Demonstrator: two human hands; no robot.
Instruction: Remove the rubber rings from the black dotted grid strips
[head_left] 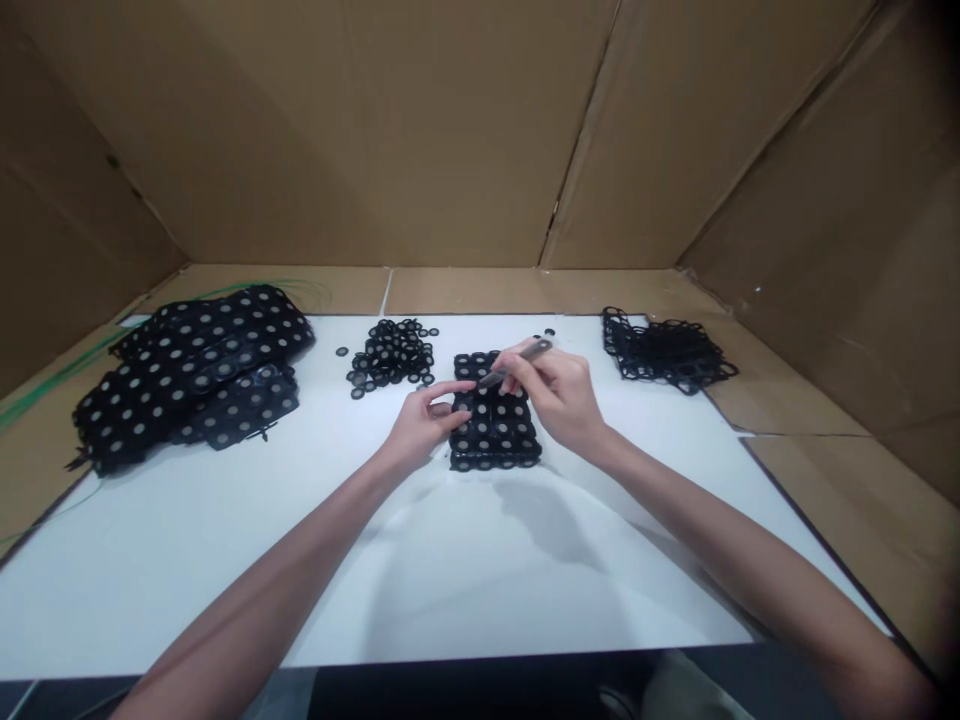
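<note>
A black sheet with rows of light round spots lies at the middle of the white table. My left hand rests at its left edge, index finger and thumb stretched apart and touching the sheet; its other fingers are partly hidden. Over the sheet's upper part, my right hand grips a slim grey tool that looks like a craft knife, held like a pen. The tool slants down to the left, its tip close to my left index finger. What the tip touches is too small to make out.
Larger black spotted sheets are heaped at the left. Small black rings with grey centres form a pile behind my left hand. At the back right lies a stack of black open frames. Cardboard walls enclose the table.
</note>
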